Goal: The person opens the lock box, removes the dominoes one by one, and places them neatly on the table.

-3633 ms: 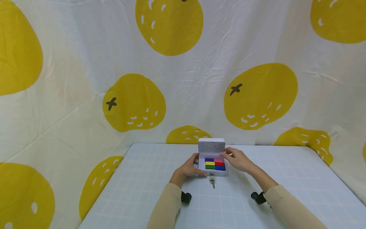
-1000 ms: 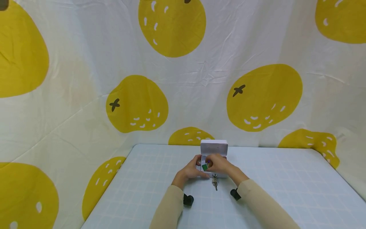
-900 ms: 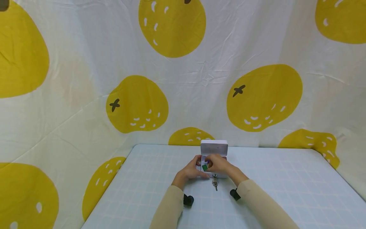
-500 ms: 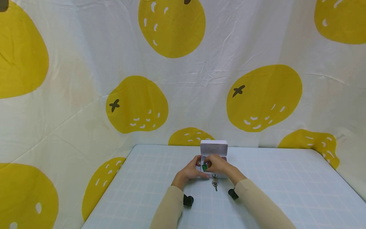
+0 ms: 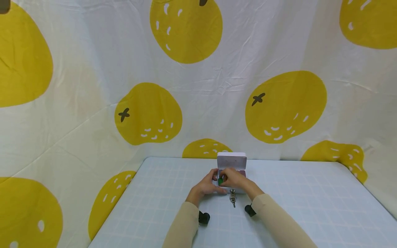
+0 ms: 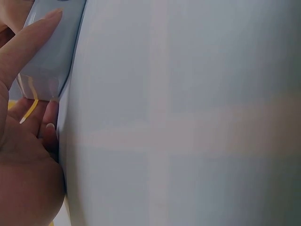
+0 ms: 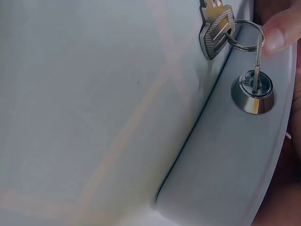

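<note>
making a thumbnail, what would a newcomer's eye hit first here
Probably the big yellow fruits printed on the pale curtain behind the table. Next, the small open box near the table's far edge, held by the left hand while the right hand pinches a green block. The right wrist view shows a shiny key in the box's lock.

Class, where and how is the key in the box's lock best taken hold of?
Probably pinch the key by the flat sides of its exposed end, coming from the front: it juts from the lock on the front of the box.
</note>
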Tool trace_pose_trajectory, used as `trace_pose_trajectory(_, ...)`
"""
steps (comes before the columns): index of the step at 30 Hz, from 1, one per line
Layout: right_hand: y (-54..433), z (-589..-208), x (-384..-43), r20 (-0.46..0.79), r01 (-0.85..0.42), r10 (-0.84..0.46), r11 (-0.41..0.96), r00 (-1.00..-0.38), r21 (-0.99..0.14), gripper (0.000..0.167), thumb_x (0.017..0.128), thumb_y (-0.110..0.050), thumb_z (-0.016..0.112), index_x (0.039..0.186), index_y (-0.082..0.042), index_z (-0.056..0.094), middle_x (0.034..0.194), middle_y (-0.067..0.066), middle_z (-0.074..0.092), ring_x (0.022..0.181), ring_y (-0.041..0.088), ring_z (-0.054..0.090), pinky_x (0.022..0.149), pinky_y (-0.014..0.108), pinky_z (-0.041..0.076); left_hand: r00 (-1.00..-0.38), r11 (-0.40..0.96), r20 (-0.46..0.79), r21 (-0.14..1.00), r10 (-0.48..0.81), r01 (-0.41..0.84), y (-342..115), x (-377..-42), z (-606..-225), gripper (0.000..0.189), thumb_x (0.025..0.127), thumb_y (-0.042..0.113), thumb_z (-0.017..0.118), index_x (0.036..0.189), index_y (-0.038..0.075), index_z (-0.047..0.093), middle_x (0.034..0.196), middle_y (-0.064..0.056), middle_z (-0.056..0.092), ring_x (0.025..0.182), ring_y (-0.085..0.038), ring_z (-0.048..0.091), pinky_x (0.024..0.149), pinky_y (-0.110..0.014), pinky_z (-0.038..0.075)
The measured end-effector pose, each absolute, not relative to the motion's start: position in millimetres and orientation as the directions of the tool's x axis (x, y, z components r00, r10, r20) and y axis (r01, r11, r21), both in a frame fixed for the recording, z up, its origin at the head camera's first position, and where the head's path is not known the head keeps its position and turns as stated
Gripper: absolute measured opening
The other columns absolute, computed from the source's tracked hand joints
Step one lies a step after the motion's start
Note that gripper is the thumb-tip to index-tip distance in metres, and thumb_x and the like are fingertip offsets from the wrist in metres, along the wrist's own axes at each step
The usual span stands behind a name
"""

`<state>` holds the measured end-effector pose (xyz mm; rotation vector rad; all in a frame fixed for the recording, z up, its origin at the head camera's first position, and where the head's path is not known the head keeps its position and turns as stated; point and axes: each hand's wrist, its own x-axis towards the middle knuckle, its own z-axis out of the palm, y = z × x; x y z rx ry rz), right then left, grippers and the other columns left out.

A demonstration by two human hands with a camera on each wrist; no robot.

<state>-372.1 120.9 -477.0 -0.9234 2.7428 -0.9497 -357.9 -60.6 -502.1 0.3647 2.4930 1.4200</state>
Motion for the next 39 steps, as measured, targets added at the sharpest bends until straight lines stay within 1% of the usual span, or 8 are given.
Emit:
trace_pose_trajectory(8,126,-478,-372,0.128,-0.525,-0.58,0.596,-0.805,-0.608,0.023,0.087,-0.007,0.081,0.106,0.0,0.069,0.084,0.005,0.063,0.075,0.015,0.055,0.07,0.026,0.049,-0.935,0.491,-0.092,0.866,0.343,0.095,-62,-361,-504,0.093,0.073,0.024,0.095,0.149,0.022,0.043,0.128,-0.002,0.053,0.114,-0.024,0.048,0.101,-0.048,0.04)
trace_pose_trajectory(12,130,-478,-371,0.16,-0.542,-0.583,0.57,-0.796,-0.618,0.028,0.087,-0.011,0.082,0.109,0.001,0.068,0.085,0.006,0.064,0.076,0.015,0.057,0.07,0.026,0.05,-0.932,0.464,-0.07,0.879,0.356,0.111,-63,-361,-504,0.092,0.073,0.02,0.095,0.149,0.02,0.043,0.129,-0.002,0.053,0.114,-0.024,0.048,0.099,-0.046,0.04)
trace_pose_trajectory(15,133,-477,-368,0.163,-0.526,-0.569,0.564,-0.806,-0.636,0.032,0.087,-0.015,0.083,0.112,0.0,0.068,0.089,0.006,0.066,0.078,0.014,0.059,0.071,0.027,0.051,-0.93,0.448,-0.063,0.887,0.361,0.114,-64,-362,-505,0.093,0.072,0.017,0.095,0.149,0.018,0.043,0.13,-0.002,0.053,0.114,-0.023,0.047,0.097,-0.043,0.039)
trace_pose_trajectory(19,136,-473,-365,0.16,-0.493,-0.534,0.57,-0.83,-0.657,0.035,0.086,-0.018,0.084,0.115,-0.002,0.069,0.094,0.005,0.068,0.082,0.013,0.06,0.073,0.028,0.052,-0.931,0.45,-0.071,0.886,0.359,0.106,-63,-362,-505,0.095,0.072,0.018,0.096,0.15,0.018,0.042,0.13,-0.001,0.053,0.113,-0.022,0.047,0.097,-0.042,0.04)
trace_pose_trajectory(24,140,-467,-362,0.185,-0.49,-0.514,0.558,-0.838,-0.67,0.033,0.086,-0.015,0.083,0.113,-0.002,0.069,0.093,0.008,0.068,0.081,0.016,0.059,0.073,0.028,0.052,-0.933,0.448,-0.076,0.889,0.351,0.096,-63,-363,-505,0.095,0.071,0.019,0.096,0.15,0.02,0.043,0.131,0.0,0.053,0.113,-0.022,0.048,0.099,-0.043,0.04)
trace_pose_trajectory(32,150,-463,-356,0.223,-0.502,-0.494,0.555,-0.841,-0.663,0.035,0.085,-0.013,0.084,0.113,0.001,0.068,0.092,0.01,0.067,0.08,0.017,0.058,0.07,0.026,0.051,-0.93,0.453,-0.084,0.887,0.357,0.094,-63,-366,-505,0.093,0.071,0.018,0.096,0.149,0.022,0.044,0.126,0.0,0.054,0.111,-0.021,0.048,0.098,-0.041,0.04)
trace_pose_trajectory(36,156,-463,-352,0.232,-0.498,-0.477,0.566,-0.848,-0.658,0.036,0.084,-0.012,0.085,0.113,0.001,0.068,0.092,0.009,0.067,0.079,0.017,0.058,0.07,0.026,0.051,-0.93,0.461,-0.096,0.883,0.354,0.084,-62,-365,-506,0.093,0.072,0.02,0.096,0.149,0.024,0.044,0.126,0.001,0.054,0.111,-0.022,0.048,0.099,-0.043,0.04)
trace_pose_trajectory(39,160,-462,-348,0.215,-0.472,-0.459,0.573,-0.862,-0.67,0.037,0.084,-0.013,0.085,0.115,0.0,0.068,0.094,0.007,0.067,0.08,0.017,0.058,0.072,0.026,0.051,-0.93,0.461,-0.091,0.883,0.355,0.089,-63,-364,-507,0.093,0.072,0.02,0.096,0.149,0.023,0.043,0.126,0.0,0.054,0.111,-0.022,0.048,0.099,-0.044,0.04)
